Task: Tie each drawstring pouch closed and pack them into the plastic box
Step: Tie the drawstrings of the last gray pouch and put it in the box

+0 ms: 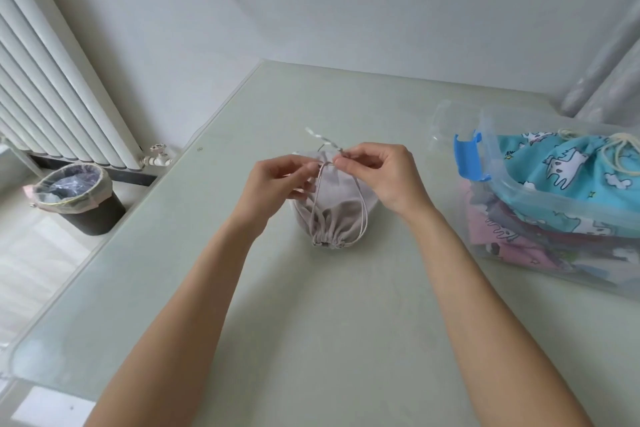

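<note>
A grey drawstring pouch lies on the pale green table, its gathered mouth towards me. Its two cords run up from the mouth to a point above the pouch. There my left hand pinches the cords from the left and my right hand pinches them from the right. A loose cord end sticks out beyond my fingers. At the right stands the clear plastic box with a blue latch. A turquoise cat-print pouch lies on top of several other pouches inside it.
A black waste bin with a plastic liner stands on the floor left of the table. A white radiator with a valve runs along the left wall. White walls close off the back.
</note>
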`<state>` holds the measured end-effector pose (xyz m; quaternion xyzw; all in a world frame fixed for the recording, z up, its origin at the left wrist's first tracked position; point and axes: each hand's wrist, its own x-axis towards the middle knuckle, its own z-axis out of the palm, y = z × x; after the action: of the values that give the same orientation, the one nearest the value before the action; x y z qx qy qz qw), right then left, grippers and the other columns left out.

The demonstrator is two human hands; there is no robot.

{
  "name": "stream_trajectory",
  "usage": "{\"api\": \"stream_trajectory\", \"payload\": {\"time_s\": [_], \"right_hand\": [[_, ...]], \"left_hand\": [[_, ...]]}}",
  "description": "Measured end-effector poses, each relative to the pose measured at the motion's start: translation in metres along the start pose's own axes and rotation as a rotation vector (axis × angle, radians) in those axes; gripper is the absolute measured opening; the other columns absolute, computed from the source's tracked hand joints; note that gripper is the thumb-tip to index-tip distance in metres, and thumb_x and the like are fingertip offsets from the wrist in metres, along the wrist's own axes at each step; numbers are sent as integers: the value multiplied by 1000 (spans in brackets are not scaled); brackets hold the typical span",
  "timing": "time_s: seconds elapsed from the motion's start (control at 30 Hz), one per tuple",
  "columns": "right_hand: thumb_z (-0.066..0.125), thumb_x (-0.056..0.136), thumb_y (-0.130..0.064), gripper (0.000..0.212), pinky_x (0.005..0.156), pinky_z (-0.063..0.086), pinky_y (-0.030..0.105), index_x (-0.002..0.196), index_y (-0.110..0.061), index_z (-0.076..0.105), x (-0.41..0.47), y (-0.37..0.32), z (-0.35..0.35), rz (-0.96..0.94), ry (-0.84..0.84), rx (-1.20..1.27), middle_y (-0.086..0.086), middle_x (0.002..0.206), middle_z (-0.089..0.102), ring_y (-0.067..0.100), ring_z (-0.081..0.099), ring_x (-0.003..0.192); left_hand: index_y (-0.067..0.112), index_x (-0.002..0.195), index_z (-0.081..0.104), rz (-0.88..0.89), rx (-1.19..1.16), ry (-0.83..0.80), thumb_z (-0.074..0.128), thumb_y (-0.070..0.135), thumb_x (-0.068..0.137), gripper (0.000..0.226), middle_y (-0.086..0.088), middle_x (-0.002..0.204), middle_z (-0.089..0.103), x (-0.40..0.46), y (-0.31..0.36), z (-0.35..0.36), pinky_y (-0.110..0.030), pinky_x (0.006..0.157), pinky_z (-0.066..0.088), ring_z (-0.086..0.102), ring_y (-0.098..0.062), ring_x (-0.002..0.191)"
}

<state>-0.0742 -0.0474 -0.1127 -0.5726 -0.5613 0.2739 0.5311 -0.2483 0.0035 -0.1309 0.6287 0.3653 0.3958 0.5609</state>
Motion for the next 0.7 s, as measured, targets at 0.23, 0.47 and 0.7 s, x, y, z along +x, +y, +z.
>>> {"api": "stream_trajectory", "payload": {"time_s": [0.23, 0.47, 0.7], "right_hand": [[68, 84, -17, 10, 72, 45, 17, 83, -7, 70, -18, -1, -3, 202, 22, 135, -3, 70, 61, 1, 54, 64], [63, 88, -19, 19, 68, 41, 26, 87, -1, 70, -51, 8, -32, 242, 72, -63, 10, 79, 63, 14, 53, 73], [66, 85, -29, 24, 66, 40, 30, 79, -5, 68, -85, 28, -38, 335, 113, -484, 10, 81, 67, 24, 58, 77]], "left_hand": [[16, 84, 51, -91, -736, 164, 44, 16, 99, 17, -7, 98, 69, -1, 8, -7, -34, 89, 52, 69, -18, 90], [13, 80, 50, -191, -834, 191, 43, 12, 96, 18, 9, 50, 39, -18, 4, -18, -15, 45, 43, 36, -3, 40], [13, 82, 52, -182, -71, 177, 49, 10, 92, 12, 5, 59, 39, -46, -10, -22, -17, 47, 30, 33, -8, 48]]}}
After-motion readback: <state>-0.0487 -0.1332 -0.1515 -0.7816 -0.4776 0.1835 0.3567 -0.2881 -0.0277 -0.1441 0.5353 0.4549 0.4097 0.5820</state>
